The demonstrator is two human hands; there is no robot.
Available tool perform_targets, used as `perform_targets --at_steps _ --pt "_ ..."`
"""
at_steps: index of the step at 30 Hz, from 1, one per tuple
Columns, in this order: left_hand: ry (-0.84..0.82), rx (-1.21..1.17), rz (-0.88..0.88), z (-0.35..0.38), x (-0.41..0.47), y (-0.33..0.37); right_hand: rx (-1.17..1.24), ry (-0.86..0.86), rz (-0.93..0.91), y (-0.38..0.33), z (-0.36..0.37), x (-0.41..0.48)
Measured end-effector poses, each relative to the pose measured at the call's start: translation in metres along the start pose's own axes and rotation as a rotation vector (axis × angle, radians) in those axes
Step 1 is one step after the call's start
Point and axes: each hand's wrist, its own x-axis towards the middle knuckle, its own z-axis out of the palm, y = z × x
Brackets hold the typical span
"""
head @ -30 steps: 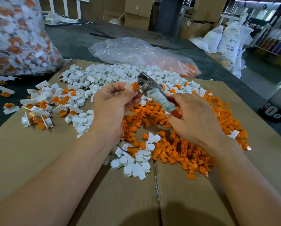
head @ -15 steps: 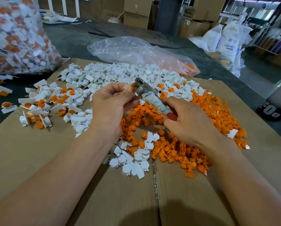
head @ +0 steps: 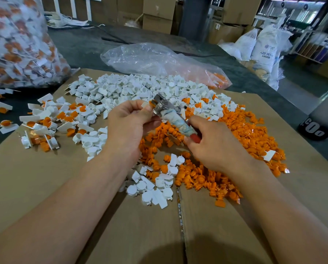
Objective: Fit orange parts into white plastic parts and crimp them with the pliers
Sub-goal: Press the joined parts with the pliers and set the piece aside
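Observation:
My left hand [head: 129, 123] pinches a white plastic part [head: 145, 105] with an orange part in it, held up above the piles. The metal jaws of the pliers [head: 162, 106] are closed around that part. My right hand [head: 214, 147] grips the pliers' taped handles, which slant down to the right and end in a red tip. A pile of loose orange parts [head: 241, 141] lies under and right of my hands. Loose white parts [head: 140, 88] are heaped behind them.
The work surface is a flattened cardboard sheet [head: 35, 187] on a dark table. Assembled white-and-orange pieces [head: 47, 122] lie at the left. A full clear bag of assembled pieces [head: 16, 46] stands at the far left, a nearly flat plastic bag [head: 155, 60] behind. Sacks and cartons fill the background.
The pliers and the held part stay almost in place; the jaws have closed on the part, hiding most of the orange piece. Both hands shifted only slightly.

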Motion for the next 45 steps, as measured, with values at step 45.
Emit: perform_targets --at_steps 45 --pt "0.231 -0.265 -0.118 -0.014 0.007 0.017 -0.208 0.163 0.280 0.040 0.001 0.014"
